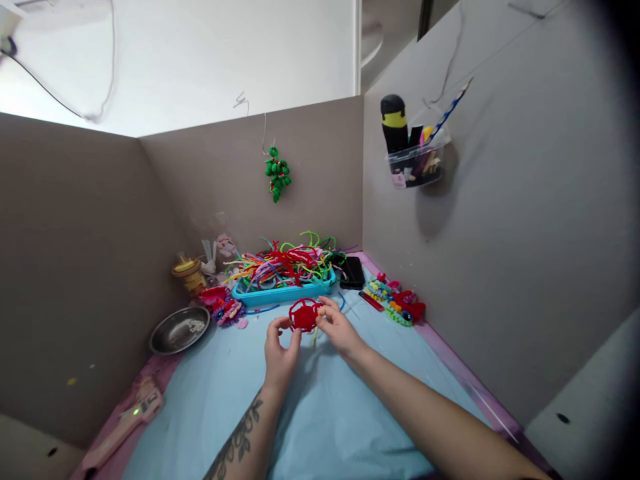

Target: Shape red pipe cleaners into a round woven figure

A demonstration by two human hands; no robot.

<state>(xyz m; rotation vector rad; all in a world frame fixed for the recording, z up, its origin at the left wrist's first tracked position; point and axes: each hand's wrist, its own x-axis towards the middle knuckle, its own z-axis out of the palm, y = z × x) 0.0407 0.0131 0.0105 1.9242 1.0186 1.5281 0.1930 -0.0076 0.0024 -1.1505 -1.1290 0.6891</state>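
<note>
Hands [281,350] | red openwork piece [305,317] held between them | material unclear

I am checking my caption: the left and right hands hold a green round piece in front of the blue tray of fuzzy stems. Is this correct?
The colour is wrong: in the head view, the round piece is red, not green. The left hand and right hand hold it in front of the blue tray of fuzzy stems.

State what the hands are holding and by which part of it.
The red piece, by its outer edge: the left hand at its left side, the right hand at its right.
</note>
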